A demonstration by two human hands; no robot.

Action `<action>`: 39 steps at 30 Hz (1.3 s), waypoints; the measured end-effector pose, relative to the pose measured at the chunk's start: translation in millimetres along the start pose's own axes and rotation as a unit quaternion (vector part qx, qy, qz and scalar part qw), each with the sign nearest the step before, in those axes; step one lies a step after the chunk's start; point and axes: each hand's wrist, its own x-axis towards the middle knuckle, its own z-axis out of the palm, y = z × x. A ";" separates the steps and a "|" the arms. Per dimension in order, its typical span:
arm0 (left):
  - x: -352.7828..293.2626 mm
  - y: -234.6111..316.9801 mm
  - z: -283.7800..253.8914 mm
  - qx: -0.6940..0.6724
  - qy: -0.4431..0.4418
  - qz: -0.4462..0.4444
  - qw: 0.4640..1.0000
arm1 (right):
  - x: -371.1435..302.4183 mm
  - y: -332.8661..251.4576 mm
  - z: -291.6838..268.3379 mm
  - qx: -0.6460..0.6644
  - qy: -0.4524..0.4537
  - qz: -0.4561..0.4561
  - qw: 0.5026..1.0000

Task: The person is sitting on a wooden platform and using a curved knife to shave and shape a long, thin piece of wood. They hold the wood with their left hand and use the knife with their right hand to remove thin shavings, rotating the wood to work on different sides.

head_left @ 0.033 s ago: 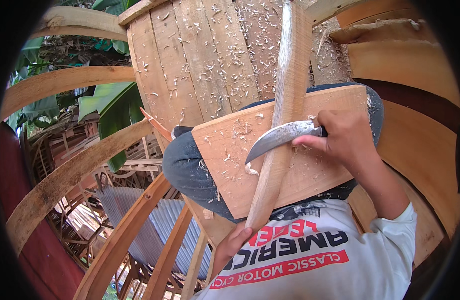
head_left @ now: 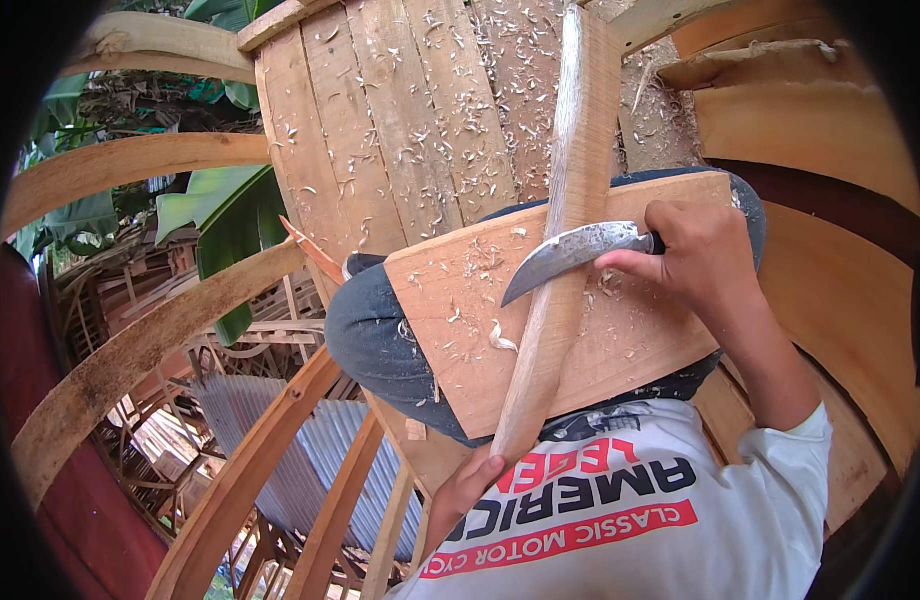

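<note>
A long, slightly curved wooden piece [head_left: 578, 190] slants across a flat wooden board [head_left: 450, 320] that rests on my lap. My left hand [head_left: 470, 480] grips the near end of the long piece, close to my shirt. In my right hand [head_left: 700, 250] is the dark handle of a knife [head_left: 570, 252], its thumb stretched along toward the blade. The broad, curved blade lies across the middle of the long piece, with its tip pointing left beyond the edge. A curled shaving [head_left: 501, 337] lies on the board just left of the piece.
Pale shavings litter the plank floor [head_left: 380, 120] ahead of me. Curved wooden ribs [head_left: 150, 340] rise along the left side, with banana leaves [head_left: 230, 215] and corrugated sheets [head_left: 310, 460] beyond them. Wide curved planks [head_left: 830, 280] form the right side.
My right hand and the knife have moved slightly away from me along the wooden piece. The curled shaving now lies apart from the blade. My left hand stays put.
</note>
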 end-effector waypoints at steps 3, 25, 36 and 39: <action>4.0 -5.1 -6.1 -0.010 -0.005 -0.012 1.000 | 13.3 16.8 -1.3 -0.036 0.020 -0.022 0.999; 1.4 -6.9 -4.6 -0.029 0.012 0.011 0.999 | 27.8 27.5 -3.6 -0.040 0.019 -0.028 0.999; 0.9 10.3 -7.0 0.054 -0.041 0.042 0.997 | 69.3 162.2 -67.5 -0.004 0.124 0.323 0.938; -4.7 7.9 3.6 -0.044 0.001 -0.028 0.999 | 42.6 75.1 -51.2 0.061 0.076 0.240 0.966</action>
